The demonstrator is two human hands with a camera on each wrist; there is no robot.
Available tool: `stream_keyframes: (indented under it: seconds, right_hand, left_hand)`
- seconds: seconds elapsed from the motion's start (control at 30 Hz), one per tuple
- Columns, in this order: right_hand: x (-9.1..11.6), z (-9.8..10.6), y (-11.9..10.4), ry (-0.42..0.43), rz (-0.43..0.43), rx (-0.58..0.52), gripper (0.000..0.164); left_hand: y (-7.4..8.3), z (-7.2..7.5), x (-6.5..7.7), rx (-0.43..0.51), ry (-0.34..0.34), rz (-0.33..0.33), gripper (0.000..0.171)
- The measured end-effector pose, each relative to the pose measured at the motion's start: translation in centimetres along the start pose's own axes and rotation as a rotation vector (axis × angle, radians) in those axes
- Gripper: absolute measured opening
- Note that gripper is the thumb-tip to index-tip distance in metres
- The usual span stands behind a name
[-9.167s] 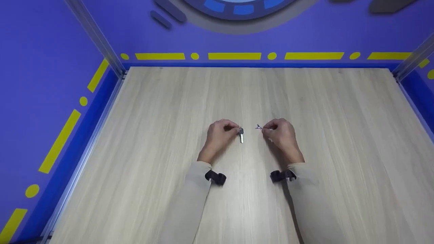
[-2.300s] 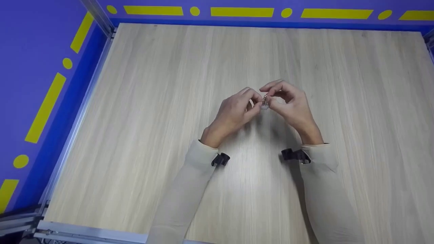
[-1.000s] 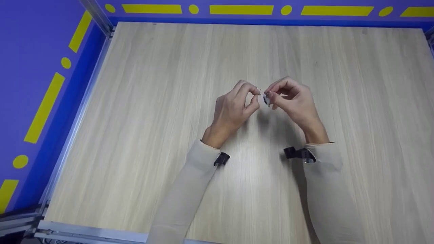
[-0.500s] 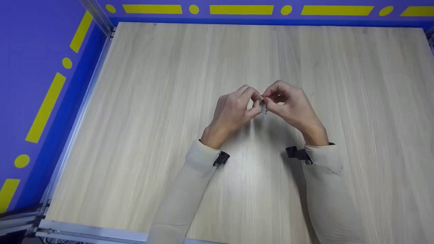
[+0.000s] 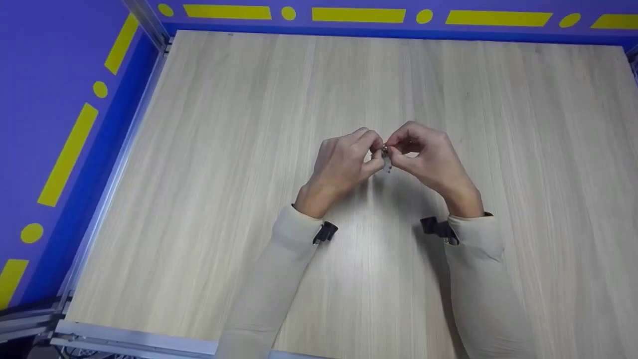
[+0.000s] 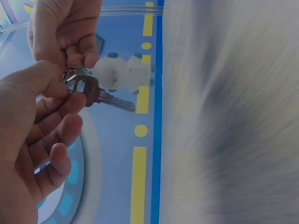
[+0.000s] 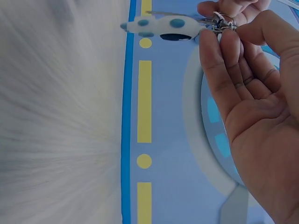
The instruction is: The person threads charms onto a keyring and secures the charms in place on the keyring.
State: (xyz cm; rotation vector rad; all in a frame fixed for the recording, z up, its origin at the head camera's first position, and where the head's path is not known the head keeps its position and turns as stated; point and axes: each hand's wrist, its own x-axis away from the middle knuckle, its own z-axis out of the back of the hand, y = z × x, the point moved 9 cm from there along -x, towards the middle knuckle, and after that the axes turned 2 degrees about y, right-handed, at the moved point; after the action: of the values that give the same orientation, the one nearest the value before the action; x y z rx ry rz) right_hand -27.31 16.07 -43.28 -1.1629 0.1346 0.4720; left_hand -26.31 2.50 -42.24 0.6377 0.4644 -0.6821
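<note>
My left hand (image 5: 344,159) and right hand (image 5: 428,159) meet fingertip to fingertip above the table in the head view. Between thumb and forefinger, the left pinches a key (image 6: 92,89) by its dark head; the toothed blade points away from the hand. The right thumb and fingers pinch the metal ring (image 7: 229,23) of a keychain. From it hangs a small white animal figure (image 7: 175,28) with teal ears and limbs, beside the key. Fingertips partly cover the ring, so whether the key is threaded on it I cannot tell.
A light wood-grain table (image 5: 224,149) lies under both hands. Blue panels with yellow marks (image 5: 359,15) stand along its back and left side. A metal rail (image 5: 134,341) runs along the front left edge. Black straps (image 5: 326,233) sit at both cuffs.
Long before, the hands were apart, key in the left and a small shiny thing in the right. A second ago a small gap separated them; now the fingertips meet, the figure hanging below.
</note>
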Motion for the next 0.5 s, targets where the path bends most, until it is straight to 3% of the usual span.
stream_keyframes:
  seconds: [0.17, 0.3, 0.4, 0.5]
  right_hand:
    - [0.1, -0.4, -0.8, -0.026, 0.052, 0.040, 0.015]
    - [0.0, -0.5, -1.2, -0.022, 0.085, 0.064, 0.014]
    - [-0.1, -0.1, -0.7, 0.034, 0.037, -0.003, 0.011]
    - [-0.1, 0.6, 0.0, 0.104, -0.031, -0.142, 0.008]
  left_hand:
    - [0.0, 0.0, -0.1, -0.023, -0.035, 0.014, 0.003]
    - [-0.4, -0.1, -0.2, 0.006, -0.053, 0.080, 0.003]
    - [-0.8, 0.0, -0.3, 0.091, -0.035, 0.134, 0.003]
    - [-1.0, 0.2, -0.4, 0.215, 0.003, 0.141, 0.005]
